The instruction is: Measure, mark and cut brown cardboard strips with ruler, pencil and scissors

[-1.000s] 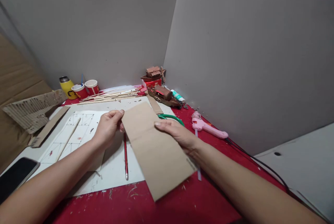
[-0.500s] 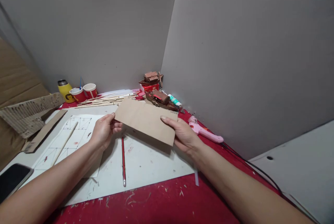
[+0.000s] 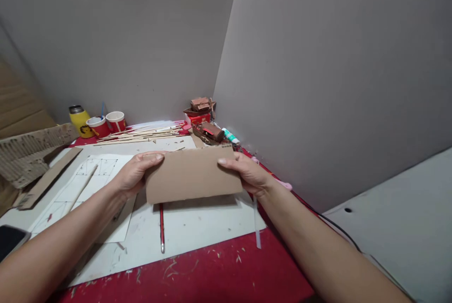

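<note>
A plain brown cardboard piece [image 3: 194,175] is held up above the white board [image 3: 197,227], its broad face towards me. My left hand [image 3: 139,171] grips its left end, thumb on the front and fingers behind. At the right end, my right hand [image 3: 247,171] holds it the same way. Below the cardboard lies a red and black pencil [image 3: 162,230], its upper part hidden. Left of my left hand, a paper with a drawn grid [image 3: 90,190] carries a thin wooden stick [image 3: 82,189].
Behind are wooden sticks [image 3: 141,134], red cups [image 3: 116,122], a yellow bottle [image 3: 80,121], small brown boat models [image 3: 200,105] and a green-white tube [image 3: 230,136]. Corrugated cardboard [image 3: 35,150] and a dark phone [image 3: 12,241] are at left. A pink glue gun [image 3: 285,184] is partly hidden at right.
The cardboard has turned from slanting to nearly level, its face now more towards me. My left hand has moved onto its left end with the thumb in front. The view has shifted slightly.
</note>
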Demonstrator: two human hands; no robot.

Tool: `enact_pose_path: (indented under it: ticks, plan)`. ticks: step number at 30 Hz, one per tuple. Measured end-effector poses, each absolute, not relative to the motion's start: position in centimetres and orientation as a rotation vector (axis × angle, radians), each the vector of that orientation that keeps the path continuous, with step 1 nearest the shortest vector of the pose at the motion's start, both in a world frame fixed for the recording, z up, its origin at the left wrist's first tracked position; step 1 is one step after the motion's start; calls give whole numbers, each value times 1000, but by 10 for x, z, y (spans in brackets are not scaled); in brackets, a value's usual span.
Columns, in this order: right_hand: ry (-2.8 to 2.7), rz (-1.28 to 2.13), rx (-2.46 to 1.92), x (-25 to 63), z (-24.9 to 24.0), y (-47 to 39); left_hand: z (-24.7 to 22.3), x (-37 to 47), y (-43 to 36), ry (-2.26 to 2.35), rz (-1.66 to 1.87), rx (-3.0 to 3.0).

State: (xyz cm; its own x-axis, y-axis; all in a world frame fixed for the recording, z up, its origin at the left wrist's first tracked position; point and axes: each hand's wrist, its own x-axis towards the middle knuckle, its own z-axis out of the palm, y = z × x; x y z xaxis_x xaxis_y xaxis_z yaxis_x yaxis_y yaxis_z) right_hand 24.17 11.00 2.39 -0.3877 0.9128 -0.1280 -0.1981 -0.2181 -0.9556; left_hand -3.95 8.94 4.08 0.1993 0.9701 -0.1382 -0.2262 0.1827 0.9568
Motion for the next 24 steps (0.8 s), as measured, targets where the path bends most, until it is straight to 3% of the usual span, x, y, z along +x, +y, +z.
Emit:
enact_pose_path:
  ticks: [17, 24]
  plan:
    - [-857, 1268, -845, 217, 18, 101, 32, -32, 85, 859, 1095, 978]
    - [-1158, 1625, -865, 196, 11, 67, 30, -3, 57, 834, 1203, 1011]
